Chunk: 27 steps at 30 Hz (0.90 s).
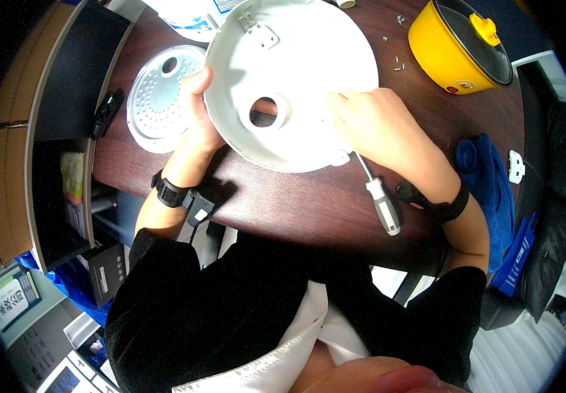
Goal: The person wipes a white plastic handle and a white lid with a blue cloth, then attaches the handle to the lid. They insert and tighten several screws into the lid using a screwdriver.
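A round white plastic shell [309, 59] is tilted up over the table, its hollow inside facing me. It has a raised ring around a hole and a small bracket near the far rim. My left hand [201, 121] grips its left rim, thumb over the edge and the other fingers mostly hidden behind. Against the right part of the inside, my right hand [378, 124] is closed with curled fingers; what is between the fingertips is hidden. Just below that hand lies a screwdriver [382, 204] with a grey and white handle, its shaft reaching toward the shell's edge.
Left of the shell lies a round metal plate [140, 108] with many small holes. Several small screws [398, 65] are scattered near a yellow pot [437, 49] with a dark lid. At the right edge are a blue cloth [486, 190] and a small white part [516, 167].
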Tool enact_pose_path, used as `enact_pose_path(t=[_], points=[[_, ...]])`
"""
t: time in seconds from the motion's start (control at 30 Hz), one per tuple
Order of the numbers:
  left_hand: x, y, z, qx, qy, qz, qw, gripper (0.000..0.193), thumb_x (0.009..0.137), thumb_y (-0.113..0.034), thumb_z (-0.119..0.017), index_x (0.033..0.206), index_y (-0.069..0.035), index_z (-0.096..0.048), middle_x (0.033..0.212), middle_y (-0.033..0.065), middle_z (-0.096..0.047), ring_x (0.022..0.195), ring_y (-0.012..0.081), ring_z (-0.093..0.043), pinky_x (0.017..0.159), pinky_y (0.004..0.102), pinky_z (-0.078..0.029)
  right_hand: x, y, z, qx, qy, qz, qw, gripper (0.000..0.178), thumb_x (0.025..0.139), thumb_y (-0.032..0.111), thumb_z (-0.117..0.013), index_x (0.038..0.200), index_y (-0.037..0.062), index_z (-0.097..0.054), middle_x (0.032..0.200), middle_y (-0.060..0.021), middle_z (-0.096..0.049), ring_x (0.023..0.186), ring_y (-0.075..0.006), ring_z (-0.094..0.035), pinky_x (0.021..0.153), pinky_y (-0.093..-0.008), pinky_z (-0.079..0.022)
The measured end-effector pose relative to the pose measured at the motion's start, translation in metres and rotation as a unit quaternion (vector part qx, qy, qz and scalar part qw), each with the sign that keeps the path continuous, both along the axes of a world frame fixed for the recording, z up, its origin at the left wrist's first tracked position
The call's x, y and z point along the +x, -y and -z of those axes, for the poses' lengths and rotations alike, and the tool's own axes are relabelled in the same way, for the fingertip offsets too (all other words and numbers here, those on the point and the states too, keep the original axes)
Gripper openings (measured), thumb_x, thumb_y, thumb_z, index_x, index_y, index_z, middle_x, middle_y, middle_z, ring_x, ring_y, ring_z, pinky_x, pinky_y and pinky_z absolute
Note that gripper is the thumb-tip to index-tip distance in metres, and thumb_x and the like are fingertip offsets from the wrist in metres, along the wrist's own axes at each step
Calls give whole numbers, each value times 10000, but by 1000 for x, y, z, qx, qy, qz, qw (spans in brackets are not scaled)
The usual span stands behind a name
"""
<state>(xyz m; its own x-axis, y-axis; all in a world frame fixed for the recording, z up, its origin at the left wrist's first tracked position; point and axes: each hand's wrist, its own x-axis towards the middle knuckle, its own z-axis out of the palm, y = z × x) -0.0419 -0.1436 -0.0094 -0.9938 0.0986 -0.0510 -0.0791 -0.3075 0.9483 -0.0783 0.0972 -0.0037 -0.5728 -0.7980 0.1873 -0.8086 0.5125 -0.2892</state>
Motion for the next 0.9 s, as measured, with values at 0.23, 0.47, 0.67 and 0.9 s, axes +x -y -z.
enact_pose_path(t=[0.23, 0.47, 0.67, 0.9], points=[[1, -4, -1, -4, 10, -37, 999, 901, 771, -637, -433, 1329, 62, -327, 1193, 269, -509, 1040, 334, -584, 852, 405, -525, -1, -5, -10, 5, 1, -4, 1000, 107, 802, 146, -565, 830, 48, -535, 730, -128, -601, 647, -316, -623, 576, -397, -510], [1, -4, -2, -18, 6, -32, 999, 915, 768, -648, -428, 1328, 68, -322, 1183, 275, -514, 1031, 337, -589, 841, 402, -534, 2, -3, -5, 4, -13, -15, 1000, 96, 845, 126, -566, 838, 39, -524, 744, -116, -561, 614, -284, -598, 568, -349, -482], [1, -8, -3, -6, 8, -57, 998, 899, 774, -633, -428, 1323, 72, -322, 1158, 278, -527, 992, 339, -610, 796, 391, -561, 3, -1, -1, 16, -11, -2, 1000, 101, 841, 126, -568, 831, 35, -527, 780, -120, -548, 628, -279, -598, 577, -350, -483], [0, -4, -3, -25, 1, -42, 999, 896, 776, -628, -430, 1328, 69, -322, 1189, 271, -511, 1036, 338, -587, 839, 402, -536, 3, -5, -11, 24, -15, 4, 1000, 110, 856, 145, -572, 828, 41, -548, 801, -107, -549, 629, -268, -599, 589, -360, -484]])
